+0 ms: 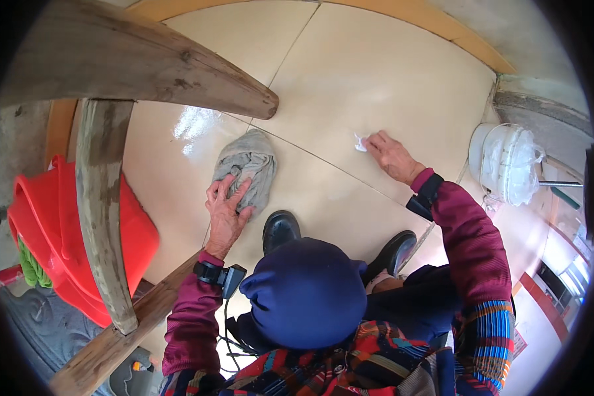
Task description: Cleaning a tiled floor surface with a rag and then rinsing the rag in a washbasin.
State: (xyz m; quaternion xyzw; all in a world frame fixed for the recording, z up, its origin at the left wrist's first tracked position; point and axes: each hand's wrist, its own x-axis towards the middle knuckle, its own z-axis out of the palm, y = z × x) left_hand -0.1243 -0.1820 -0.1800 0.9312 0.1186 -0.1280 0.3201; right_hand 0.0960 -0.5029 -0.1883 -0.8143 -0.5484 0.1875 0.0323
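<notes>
My left hand (227, 212) lies on a bunched grey cloth (250, 158), its fingers pressed into the folds. The cloth is on the glossy tiled floor (416, 64), just below the tip of a weathered wooden leg. Farther right, my right hand (390, 157) is low over the floor, fingertips pinched at a small white scrap (360, 143). Whether the scrap is paper or plastic, I cannot tell. Both wrists carry black strapped devices, and a cable hangs below the left one.
Wooden furniture legs (143, 59) and a lower rail (143, 312) frame the left side. Behind them sits a red plastic basin (138, 218) with a green cloth (32, 262). A white bucket (495, 158) with clear plastic stands right. Black shoes (280, 230) and a rounded navy fabric form (307, 292) are before me.
</notes>
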